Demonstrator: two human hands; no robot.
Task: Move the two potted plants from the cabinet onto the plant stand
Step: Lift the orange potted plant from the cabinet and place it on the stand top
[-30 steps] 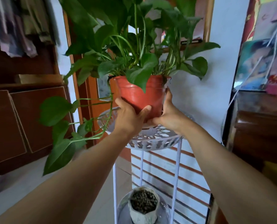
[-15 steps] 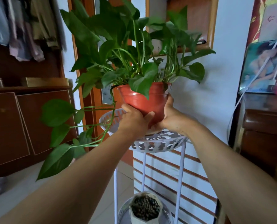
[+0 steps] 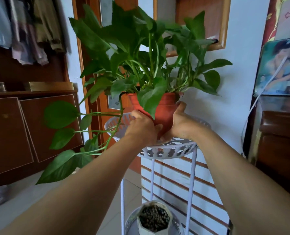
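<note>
A leafy green plant in a red-orange plastic pot [image 3: 164,109] is held between both my hands over the top tray of the white plant stand [image 3: 171,150]. My left hand [image 3: 142,128] grips the pot's left side and my right hand [image 3: 181,122] cups its right side. The pot's base is hidden behind my hands, so contact with the tray cannot be told. A long trailing vine [image 3: 61,114] hangs off to the left. The second potted plant is not in view.
On the stand's lower shelf sits a white bag of dark pellets [image 3: 153,217]. A brown cabinet [image 3: 30,129] with a gold box on top stands at left, with clothes hanging above. A dark wooden dresser [image 3: 279,141] stands at right. White wall and a striped panel are behind the stand.
Both hands have lowered the pot toward the stand's top tray, and it sits closer over the tray's middle. The grip is unchanged.
</note>
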